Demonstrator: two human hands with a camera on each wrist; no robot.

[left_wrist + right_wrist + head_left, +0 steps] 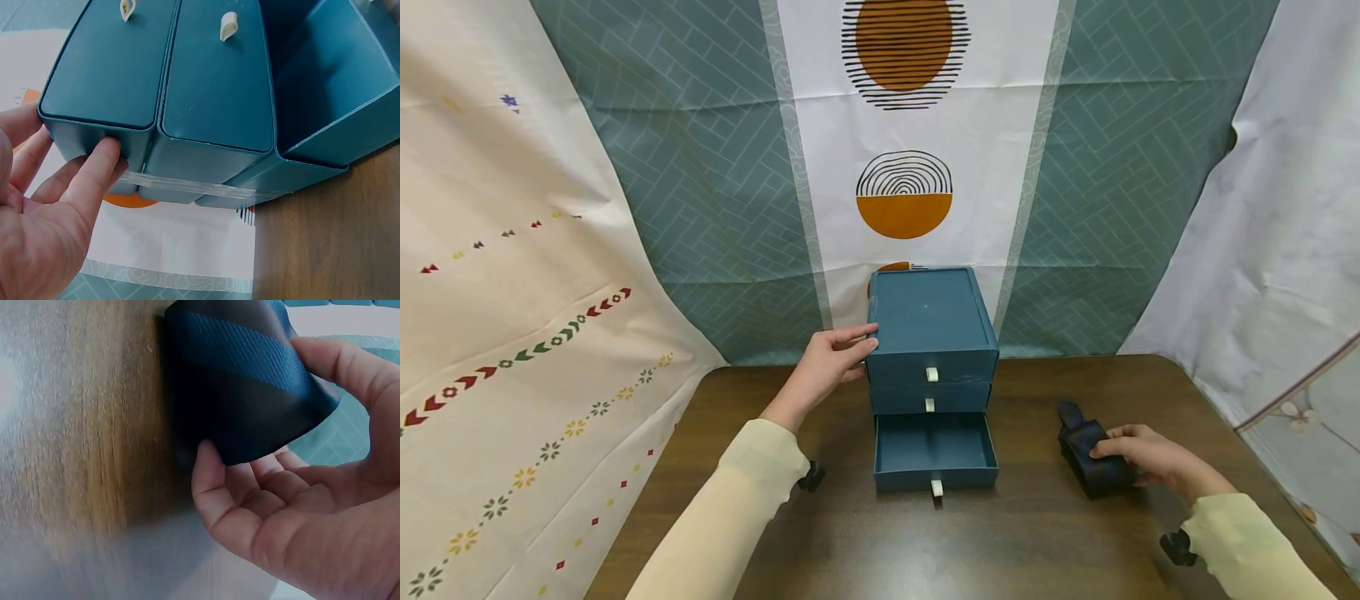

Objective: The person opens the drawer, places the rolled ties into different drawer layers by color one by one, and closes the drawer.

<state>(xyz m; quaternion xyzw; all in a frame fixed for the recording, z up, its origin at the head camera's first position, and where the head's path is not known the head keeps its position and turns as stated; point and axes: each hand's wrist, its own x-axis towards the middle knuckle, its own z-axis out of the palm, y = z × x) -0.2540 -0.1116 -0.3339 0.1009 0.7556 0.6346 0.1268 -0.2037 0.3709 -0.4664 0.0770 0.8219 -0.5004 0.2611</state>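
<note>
A teal three-drawer box [932, 312] stands at the middle of the table's back. Its bottom drawer [936, 479] is pulled out, its bare floor showing, while the upper two are closed. My left hand [831, 362] touches the left side of the box near the top; in the left wrist view its fingers [94, 172] lie fairly straight against the side wall. To the right, a rolled-up dark necktie [1086, 454] is pinched between the thumb and fingers of my right hand [1165, 462]. Blue diagonal stripes show on the necktie [244, 362] in the right wrist view, close to the wood.
Small cream pull tabs [932, 374] stick out from the drawer fronts. Clear tape [194, 186] runs across the box's side. Behind the brown wooden table [865, 550] hangs a patterned cloth [722, 167]; pale cloths hang at both sides.
</note>
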